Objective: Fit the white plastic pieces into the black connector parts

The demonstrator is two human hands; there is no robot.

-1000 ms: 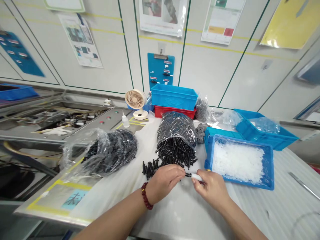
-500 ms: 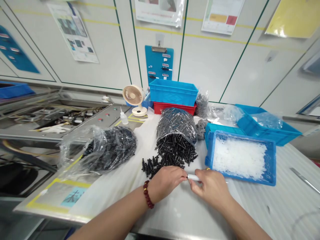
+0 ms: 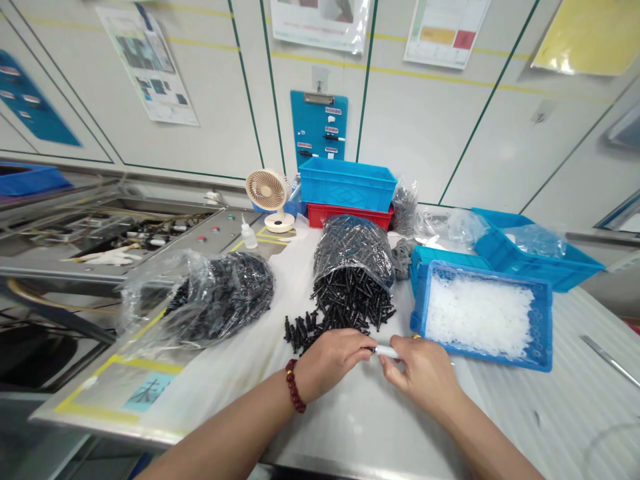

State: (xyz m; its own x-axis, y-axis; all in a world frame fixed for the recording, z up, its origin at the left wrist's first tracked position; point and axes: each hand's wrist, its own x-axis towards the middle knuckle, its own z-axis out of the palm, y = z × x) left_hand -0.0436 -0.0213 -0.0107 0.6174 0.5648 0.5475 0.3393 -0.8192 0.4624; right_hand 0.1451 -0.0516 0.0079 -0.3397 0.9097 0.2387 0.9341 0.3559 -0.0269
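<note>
My left hand (image 3: 336, 360), with a beaded bracelet on its wrist, is closed on a small black plastic part (image 3: 373, 349), of which only the end shows. Between the fingers of my right hand (image 3: 425, 372) is a white tube-like piece (image 3: 387, 351). The two pieces are in line and meet end to end; whether one sits inside the other I cannot tell. Just beyond my left hand lies a heap of black parts (image 3: 350, 297), spilling from an open clear bag (image 3: 354, 243). Right of my right hand is a blue tray (image 3: 543, 320) of small white pieces (image 3: 480, 317).
A second bag of black parts (image 3: 225, 297) lies at the left. Behind stand a cream fan (image 3: 267, 193), a squeeze bottle (image 3: 249, 235), a blue bin (image 3: 347, 187) on a red bin (image 3: 325, 215), and another blue bin (image 3: 560, 267). Metal tweezers (image 3: 610, 359) lie far right.
The fingers of my left hand have shifted slightly, and a little more of the black part's end shows beside the white piece. My right hand has hardly moved.
</note>
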